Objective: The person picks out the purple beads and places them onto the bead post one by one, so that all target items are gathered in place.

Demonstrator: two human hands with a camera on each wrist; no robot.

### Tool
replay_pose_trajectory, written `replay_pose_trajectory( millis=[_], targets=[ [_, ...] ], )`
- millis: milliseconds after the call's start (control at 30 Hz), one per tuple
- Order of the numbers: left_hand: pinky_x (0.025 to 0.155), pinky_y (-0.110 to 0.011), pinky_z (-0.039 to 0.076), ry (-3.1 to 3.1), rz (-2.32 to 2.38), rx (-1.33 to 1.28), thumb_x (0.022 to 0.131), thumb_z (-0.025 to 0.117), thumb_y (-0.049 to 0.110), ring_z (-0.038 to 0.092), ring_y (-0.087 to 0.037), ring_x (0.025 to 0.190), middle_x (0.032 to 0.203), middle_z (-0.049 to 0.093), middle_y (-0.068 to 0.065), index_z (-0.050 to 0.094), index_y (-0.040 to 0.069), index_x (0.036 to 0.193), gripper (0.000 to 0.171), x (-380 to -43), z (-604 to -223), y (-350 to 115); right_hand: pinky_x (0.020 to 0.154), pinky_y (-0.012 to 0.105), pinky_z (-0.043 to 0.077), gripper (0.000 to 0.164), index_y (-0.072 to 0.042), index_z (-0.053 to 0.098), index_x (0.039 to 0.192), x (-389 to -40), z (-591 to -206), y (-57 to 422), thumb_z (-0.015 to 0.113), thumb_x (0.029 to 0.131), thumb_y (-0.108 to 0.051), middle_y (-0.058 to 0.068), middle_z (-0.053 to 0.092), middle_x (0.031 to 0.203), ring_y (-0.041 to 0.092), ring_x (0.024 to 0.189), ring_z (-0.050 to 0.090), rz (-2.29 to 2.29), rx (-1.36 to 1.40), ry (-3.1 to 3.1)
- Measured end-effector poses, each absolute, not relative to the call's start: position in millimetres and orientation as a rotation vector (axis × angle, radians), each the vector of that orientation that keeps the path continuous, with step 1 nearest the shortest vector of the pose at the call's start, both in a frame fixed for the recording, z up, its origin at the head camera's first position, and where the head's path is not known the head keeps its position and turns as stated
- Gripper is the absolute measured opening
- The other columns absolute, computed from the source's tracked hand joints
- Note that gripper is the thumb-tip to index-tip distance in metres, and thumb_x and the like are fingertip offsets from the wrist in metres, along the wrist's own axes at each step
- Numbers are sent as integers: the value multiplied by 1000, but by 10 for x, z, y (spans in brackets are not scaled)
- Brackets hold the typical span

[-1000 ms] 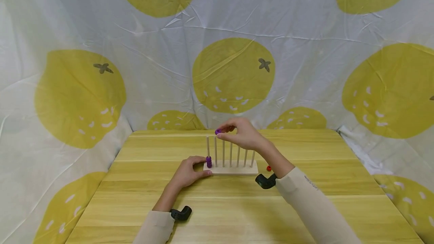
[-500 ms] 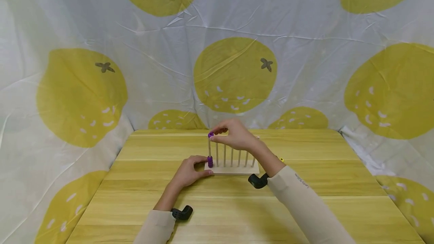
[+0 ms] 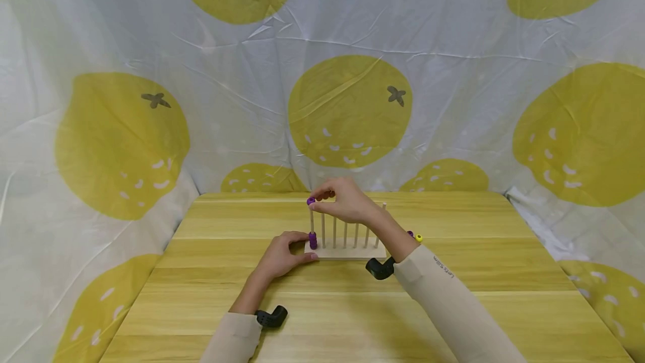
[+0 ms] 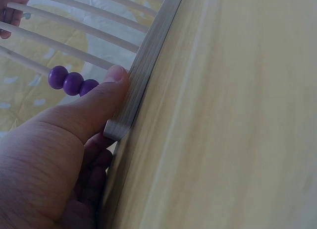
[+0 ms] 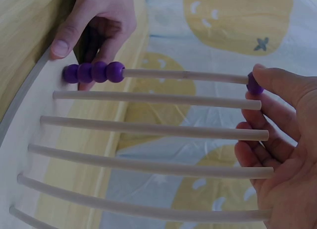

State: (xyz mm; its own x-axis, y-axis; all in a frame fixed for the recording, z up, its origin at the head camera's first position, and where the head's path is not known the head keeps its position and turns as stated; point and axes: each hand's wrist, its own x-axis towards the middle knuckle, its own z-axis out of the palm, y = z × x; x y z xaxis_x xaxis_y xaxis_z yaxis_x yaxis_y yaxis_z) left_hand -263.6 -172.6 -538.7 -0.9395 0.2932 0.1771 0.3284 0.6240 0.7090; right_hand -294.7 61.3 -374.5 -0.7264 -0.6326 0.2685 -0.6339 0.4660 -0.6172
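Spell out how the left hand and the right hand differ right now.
The left hand grips one end of the rack's wooden base; the right hand pinches a purple bead. The left hand is low, near the table; the right hand is higher, at the top of the end peg. Both come out of beige sleeves.

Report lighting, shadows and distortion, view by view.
Head: bright, with a soft shadow on the table; left wrist: dimmer, the left hand darkest along its underside; right wrist: also dim, the lower pegs bowing, probably from lens distortion.
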Motion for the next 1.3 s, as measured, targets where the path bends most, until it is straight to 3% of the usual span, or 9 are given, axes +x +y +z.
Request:
replay_pose_trajectory(
  millis=[333, 533, 900, 1300],
  targets=[
    [115, -50, 45, -2786, -1221, -548, 81, 87, 47, 62, -27, 130, 129, 72, 2, 76, 22, 123, 50, -2647, -5386, -1708, 95, 40, 57, 20, -14, 80, 111, -2921, -3733, 650, 75, 96, -26, -2, 78, 105, 15, 101, 67, 1093, 1169, -2692],
    [116, -52, 44, -2793, -1251, -534, 80, 88, 47, 61, -29, 131, 130, 72, 0, 76, 22, 123, 51, -2637, -5381, -1689, 99, 47, 56, 29, -7, 77, 117, -2921, -3754, 678, 75, 96, -28, 4, 77, 110, 23, 105, 68, 1117, 1154, -2697],
    [117, -50, 43, -2795, -1257, -524, 79, 89, 45, 60, -27, 132, 130, 72, 2, 76, 24, 123, 50, -2650, -5374, -1669, 99, 43, 55, 31, -9, 76, 119, -2900, -3734, 743, 73, 98, -31, 2, 76, 111, 22, 107, 68, 1118, 1130, -2695],
    [116, -52, 43, -2786, -1268, -492, 77, 89, 48, 60, -28, 131, 130, 72, 2, 76, 27, 122, 51, -2597, -5399, -1715, 103, 48, 53, 33, -12, 75, 122, -2798, -3695, 912, 74, 96, -33, 9, 73, 118, 24, 110, 66, 1175, 1067, -2699]
  ],
)
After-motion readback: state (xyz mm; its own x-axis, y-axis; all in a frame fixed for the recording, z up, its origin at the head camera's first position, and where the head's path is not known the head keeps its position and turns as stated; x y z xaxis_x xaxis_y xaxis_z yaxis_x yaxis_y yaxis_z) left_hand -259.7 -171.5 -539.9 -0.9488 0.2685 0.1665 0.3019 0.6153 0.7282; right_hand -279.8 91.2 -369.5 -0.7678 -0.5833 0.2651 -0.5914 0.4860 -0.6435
